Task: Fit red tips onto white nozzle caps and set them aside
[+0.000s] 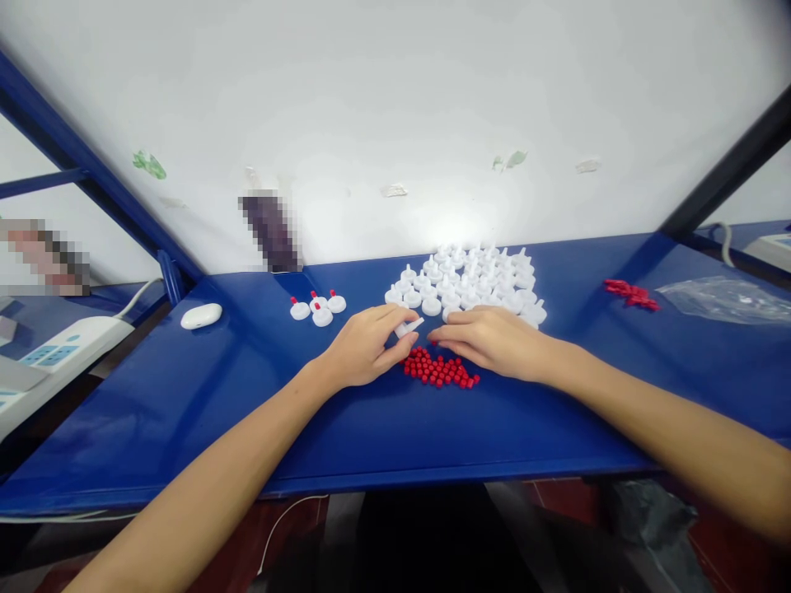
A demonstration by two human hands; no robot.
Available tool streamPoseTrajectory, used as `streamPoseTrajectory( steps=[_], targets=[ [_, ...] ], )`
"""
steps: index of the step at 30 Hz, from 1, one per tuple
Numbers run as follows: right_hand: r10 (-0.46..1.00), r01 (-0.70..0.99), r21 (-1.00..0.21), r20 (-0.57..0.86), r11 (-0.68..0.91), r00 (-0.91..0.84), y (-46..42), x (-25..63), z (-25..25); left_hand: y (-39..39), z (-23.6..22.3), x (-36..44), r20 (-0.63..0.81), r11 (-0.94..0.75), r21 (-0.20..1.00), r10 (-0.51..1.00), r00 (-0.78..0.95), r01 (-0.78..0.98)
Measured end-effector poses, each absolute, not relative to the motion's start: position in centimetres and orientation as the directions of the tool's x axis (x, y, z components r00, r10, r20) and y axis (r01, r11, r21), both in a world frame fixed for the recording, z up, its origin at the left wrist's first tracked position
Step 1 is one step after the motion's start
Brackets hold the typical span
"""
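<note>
The left hand (364, 350) is closed around a white lid (401, 330), its spout slanting up toward the right hand. The right hand (494, 342) has its fingertips bunched at one of the red caps (433, 367), at the far side of their cluster; whether they grip it, I cannot tell.

The step in hand looks like picking up a cap. Best to take it by its sides with the fingertips, keeping the other fingers raised so the neighbours don't roll or scatter. The left hand should hold the lid by its rim, spout uncovered and steady — a light grip should do, as the plastic looks thin.

The other lids (470, 284) stand crowded just beyond the right hand, so a low sweep forward could topple some; lifting first seems safer. The table (371, 436) has its near edge well short of the caps, with bare blue surface between. Toward the left there is room before the four capped lids (320, 315), and more between those and the white case (201, 316). On the right, the red pieces (630, 294) and clear bag (729, 301) lie beyond the forearm — well apart from the hands.
</note>
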State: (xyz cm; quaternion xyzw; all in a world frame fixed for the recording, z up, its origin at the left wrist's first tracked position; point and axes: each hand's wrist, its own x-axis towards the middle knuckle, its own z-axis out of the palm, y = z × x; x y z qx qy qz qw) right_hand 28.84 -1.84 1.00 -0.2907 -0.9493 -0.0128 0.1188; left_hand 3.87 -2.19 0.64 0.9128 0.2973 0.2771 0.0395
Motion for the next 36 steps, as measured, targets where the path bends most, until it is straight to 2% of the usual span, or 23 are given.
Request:
streamPoseTrajectory(
  steps=[4, 6, 9, 11, 13, 20, 31, 36],
  targets=[
    [0.562, 0.571, -0.043, 0.248, 0.820, -0.789, -1.9, 28.7, 1.0, -2.4, 0.9, 3.9, 0.468, -0.819, 0.234, 0.567, 0.677, 0.524],
    [0.559, 0.553, -0.115, 0.306, 0.825, -0.771, -2.3, 28.5, 1.1, -2.5, 1.0, 3.9, 0.464, -0.820, 0.233, 0.567, 0.681, 0.523],
    [0.623, 0.465, -0.416, 0.469, 0.781, -0.626, -3.1, 28.1, 1.4, -2.6, 1.1, 3.9, 0.457, -0.829, 0.224, 0.554, 0.696, 0.513],
    [0.711, 0.375, -0.615, 0.501, 0.694, -0.494, -3.8, 27.8, 1.5, -2.7, 1.2, 4.0, 0.459, -0.843, 0.203, 0.531, 0.712, 0.498],
    [0.747, 0.319, -0.689, 0.507, 0.651, -0.430, -4.2, 27.5, 1.6, -2.8, 1.3, 4.1, 0.475, -0.858, 0.176, 0.503, 0.722, 0.482],
    [0.686, 0.336, -0.600, 0.596, 0.726, -0.418, -4.6, 27.2, 1.6, -3.0, 1.4, 4.2, 0.512, -0.873, 0.137, 0.467, 0.721, 0.468],
    [0.682, 0.358, -0.583, 0.584, 0.730, -0.440, -4.1, 27.3, 1.0, -3.1, 1.5, 4.2, 0.490, -0.876, 0.155, 0.470, 0.735, 0.457],
    [0.648, 0.396, -0.518, 0.533, 0.759, -0.544, -3.5, 27.6, 0.5, -3.1, 1.4, 4.2, 0.433, -0.860, 0.176, 0.504, 0.747, 0.478]
  ],
)
